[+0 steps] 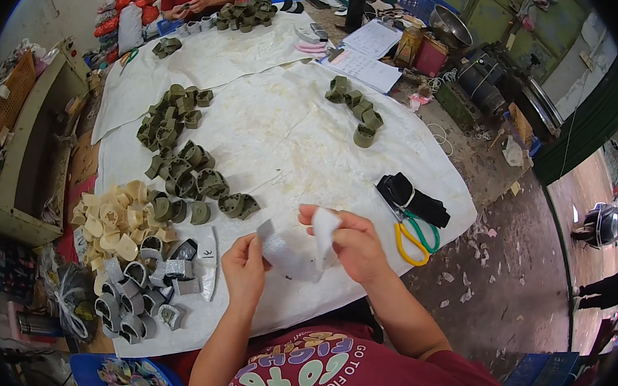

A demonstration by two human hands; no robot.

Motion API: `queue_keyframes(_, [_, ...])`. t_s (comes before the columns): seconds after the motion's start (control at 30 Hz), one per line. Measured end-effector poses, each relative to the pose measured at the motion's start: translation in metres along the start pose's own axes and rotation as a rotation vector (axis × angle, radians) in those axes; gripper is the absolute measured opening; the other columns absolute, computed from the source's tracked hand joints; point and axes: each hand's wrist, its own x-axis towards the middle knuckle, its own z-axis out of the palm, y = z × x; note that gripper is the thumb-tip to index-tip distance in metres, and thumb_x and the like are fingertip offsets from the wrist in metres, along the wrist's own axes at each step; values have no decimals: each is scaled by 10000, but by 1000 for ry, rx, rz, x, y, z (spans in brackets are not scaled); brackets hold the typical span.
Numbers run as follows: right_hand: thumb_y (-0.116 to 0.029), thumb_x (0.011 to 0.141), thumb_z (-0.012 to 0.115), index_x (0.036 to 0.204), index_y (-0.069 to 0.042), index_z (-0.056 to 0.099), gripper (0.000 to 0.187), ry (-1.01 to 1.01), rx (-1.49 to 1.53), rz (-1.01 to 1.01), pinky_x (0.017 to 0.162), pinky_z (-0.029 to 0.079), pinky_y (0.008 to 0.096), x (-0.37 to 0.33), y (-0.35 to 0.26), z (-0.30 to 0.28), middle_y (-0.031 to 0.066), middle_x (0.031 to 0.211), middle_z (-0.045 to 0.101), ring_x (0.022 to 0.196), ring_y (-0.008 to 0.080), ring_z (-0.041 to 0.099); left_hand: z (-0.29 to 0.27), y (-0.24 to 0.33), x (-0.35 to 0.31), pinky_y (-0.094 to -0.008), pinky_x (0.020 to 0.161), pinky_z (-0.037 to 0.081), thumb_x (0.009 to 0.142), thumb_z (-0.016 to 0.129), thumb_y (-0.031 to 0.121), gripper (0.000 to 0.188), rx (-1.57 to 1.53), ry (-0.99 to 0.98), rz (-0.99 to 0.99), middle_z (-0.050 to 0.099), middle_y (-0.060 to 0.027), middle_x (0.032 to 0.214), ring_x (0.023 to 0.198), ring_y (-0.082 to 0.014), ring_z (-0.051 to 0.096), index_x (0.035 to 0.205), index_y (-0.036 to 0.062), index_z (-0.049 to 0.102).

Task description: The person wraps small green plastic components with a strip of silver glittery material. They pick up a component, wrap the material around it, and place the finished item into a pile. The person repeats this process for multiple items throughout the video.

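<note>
My left hand pinches a flat silvery-grey piece between thumb and fingers, over the near part of the white-covered table. Close by, my right hand is closed on a small white piece, some fingers bent behind it. Whether the two pieces are joined low down, I cannot tell. To the left of my left hand lie curled silver glitter pieces in a heap, with a pile of cream-coloured curved pieces behind them. Beyond, a row of olive-green curled pieces runs away from me.
Scissors with yellow and green handles lie right of my right hand, beside a banded black bundle. More olive pieces sit far right, near written papers. Another person's hands work at the far end. A blue tub of scraps stands lower left.
</note>
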Motion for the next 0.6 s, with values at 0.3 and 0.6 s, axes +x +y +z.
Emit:
queue_keyframes(0.3, [-250,789,608,1047,8,607,365,64,403,-220,960,429,495,-30,-49,-78,148,1044,607,907,279,628,1,37,5,-349,705,479,772,678,41,334,797,181,710,546,-168,944,830,-343,564,1099,16,617])
queue_keyframes(0.6, [-220,818,562,949,-15,617,250,206,483,-32,647,403,335,-17,-36,-82,80,897,583,676,172,524,212,36,138,-435,817,382,713,754,338,460,849,-152,814,582,-138,997,957,-303,532,1049,45,640])
